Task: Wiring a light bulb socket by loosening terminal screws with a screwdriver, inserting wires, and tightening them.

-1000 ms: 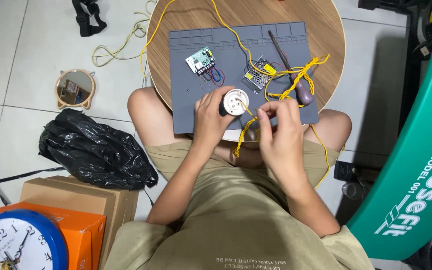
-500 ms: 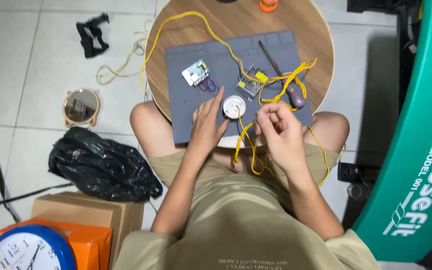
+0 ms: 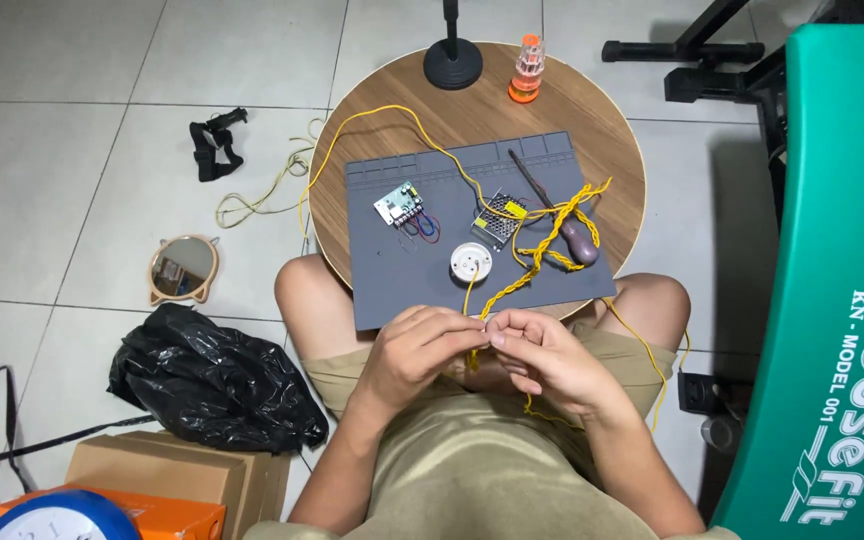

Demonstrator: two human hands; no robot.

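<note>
Hands: my left hand [image 3: 422, 350] and right hand [image 3: 542, 355] pinch one thin yellow wire [image 3: 474, 335]; grey rectangular work mat [image 3: 392, 280], two small circuit boards [image 3: 400, 205], one white round disc [image 3: 471, 262] ahead on round wooden tabletop [image 3: 592, 110].

Yellow wire [image 3: 537, 250] — partly twisted — on a grey mat [image 3: 392, 290] over a brown wood-grain table [image 3: 592, 110]. White round part [image 3: 471, 263]; orange-capped bottle [image 3: 526, 68]; black bag [image 3: 212, 385]; olive shorts [image 3: 472, 470].

An olive-khaki shirt [image 3: 492, 470] with short sleeves is worn, its fabric plain and lightly creased. Matching olive shorts [image 3: 352, 375] are seen at the thighs. The forearms, the left hand [image 3: 417, 350], the right hand [image 3: 542, 360] and the knees are left bare. No rings, watch or gloves are seen.
</note>
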